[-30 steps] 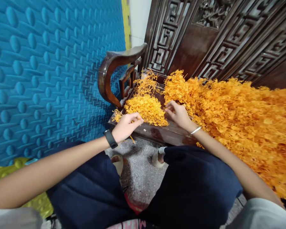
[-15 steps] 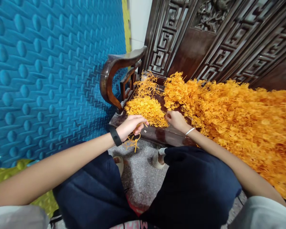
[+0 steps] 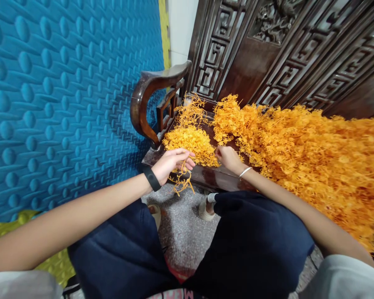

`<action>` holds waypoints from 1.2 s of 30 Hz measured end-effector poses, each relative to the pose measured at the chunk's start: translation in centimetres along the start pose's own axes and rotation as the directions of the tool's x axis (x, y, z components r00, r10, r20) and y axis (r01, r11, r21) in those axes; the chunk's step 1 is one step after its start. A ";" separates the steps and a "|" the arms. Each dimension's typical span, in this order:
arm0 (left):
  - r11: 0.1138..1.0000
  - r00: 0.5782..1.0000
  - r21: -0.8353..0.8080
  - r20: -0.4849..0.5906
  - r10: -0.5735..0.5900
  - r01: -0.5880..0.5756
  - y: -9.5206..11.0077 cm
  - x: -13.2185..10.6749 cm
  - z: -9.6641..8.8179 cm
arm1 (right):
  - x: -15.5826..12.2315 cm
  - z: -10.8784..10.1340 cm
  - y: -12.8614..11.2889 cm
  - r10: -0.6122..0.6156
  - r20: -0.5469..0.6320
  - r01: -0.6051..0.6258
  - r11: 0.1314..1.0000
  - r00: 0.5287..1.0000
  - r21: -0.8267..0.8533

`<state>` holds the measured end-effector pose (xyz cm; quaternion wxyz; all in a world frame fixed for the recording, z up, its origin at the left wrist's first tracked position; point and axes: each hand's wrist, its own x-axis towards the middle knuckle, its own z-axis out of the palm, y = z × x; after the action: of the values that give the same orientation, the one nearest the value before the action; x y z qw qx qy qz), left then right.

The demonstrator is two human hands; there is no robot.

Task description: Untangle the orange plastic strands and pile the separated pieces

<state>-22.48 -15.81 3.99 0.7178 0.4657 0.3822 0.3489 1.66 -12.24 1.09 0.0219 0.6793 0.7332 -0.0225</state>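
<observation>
My left hand (image 3: 176,162), with a black band at its wrist, pinches a thin branching orange strand (image 3: 183,182) that dangles below the fingers. At the right edge of a small heap of yellow-orange pieces (image 3: 191,141), my right hand (image 3: 227,156) has its fingers curled closed. What those fingers hold, if anything, is hidden. Looser orange strands (image 3: 191,110) lie behind the small heap. To the right spreads a large pile of similar orange strands (image 3: 314,153), close to my right forearm.
A dark wooden bench (image 3: 205,176) carries the heaps, with a curved armrest (image 3: 140,99) on the left and a carved backrest (image 3: 252,62) behind. Blue textured foam mat (image 3: 65,104) covers the left side. Speckled floor (image 3: 187,232) shows between my legs.
The strand under my left hand has swung right and now hangs more freely, and the left fingers have turned and loosened slightly. My right hand has barely shifted.
</observation>
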 end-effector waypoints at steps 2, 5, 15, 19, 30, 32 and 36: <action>0.999 1.000 -0.025 0.013 -0.020 0.020 0.0 0.0 0.0 | 0.0 0.0 -0.1 -0.017 0.003 0.017 0.999 1.000 -0.028; 0.998 1.000 -0.064 0.021 -0.017 0.018 0.0 0.0 0.0 | -0.1 -0.3 -0.2 -0.051 -0.064 0.049 0.998 0.997 -0.046; 0.994 0.999 -0.102 0.020 0.043 -0.041 1.1 0.0 0.0 | -2.8 -5.3 -5.4 -0.432 -0.157 0.443 0.714 0.888 0.542; 0.984 0.993 -0.139 0.025 0.116 -0.111 1.9 -0.2 0.1 | -3.6 -5.5 -7.2 -0.561 -0.011 0.409 0.591 0.828 0.695; 0.972 0.972 -0.059 0.052 0.231 -0.228 3.1 -0.9 0.0 | -3.8 -3.9 -9.2 -0.511 -0.165 0.435 0.468 0.843 0.770; 0.956 0.956 -0.008 0.024 0.294 -0.294 3.1 -0.9 0.0 | -3.9 -3.9 -9.3 -0.504 -0.169 0.435 0.474 0.847 0.766; 0.898 0.890 0.097 -0.126 0.439 -0.429 3.2 -0.4 -0.6 | -3.8 -4.4 -8.7 -0.482 -0.194 0.436 0.463 0.855 0.772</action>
<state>-23.66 -14.83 6.93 0.5762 0.5366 0.3309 0.5202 -6.75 -16.36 5.78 -0.2694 0.3932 0.7985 -0.3677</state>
